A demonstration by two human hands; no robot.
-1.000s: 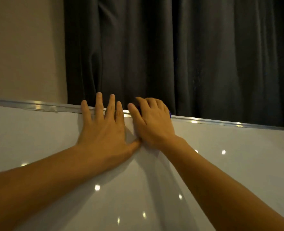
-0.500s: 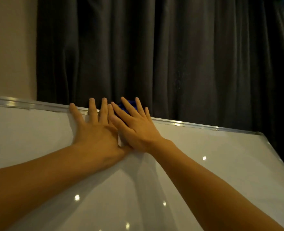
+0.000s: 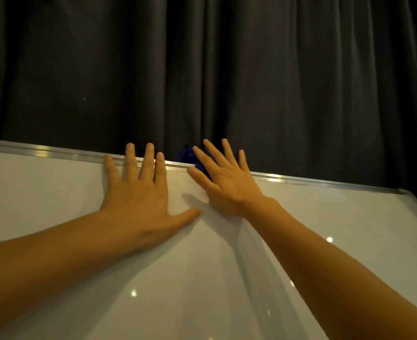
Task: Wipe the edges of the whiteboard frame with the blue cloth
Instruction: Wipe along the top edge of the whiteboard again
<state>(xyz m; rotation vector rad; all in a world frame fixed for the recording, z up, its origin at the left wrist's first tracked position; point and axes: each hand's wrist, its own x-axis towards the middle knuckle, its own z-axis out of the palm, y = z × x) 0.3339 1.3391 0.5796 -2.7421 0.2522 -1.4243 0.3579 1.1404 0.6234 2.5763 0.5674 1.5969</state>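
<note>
left hand (image 3: 139, 200) flat, fingers spread on whiteboard frame (image 3: 55, 153), right hand (image 3: 227, 182) open, pressing blue cloth (image 3: 186, 155)

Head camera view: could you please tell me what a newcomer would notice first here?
Two bare hands spread flat on the glossy whiteboard: the left hand with fingertips on the silver top frame, the right hand beside it. A scrap of blue cloth peeks from under the right fingers at the frame edge. Dark curtains fill the background.
</note>
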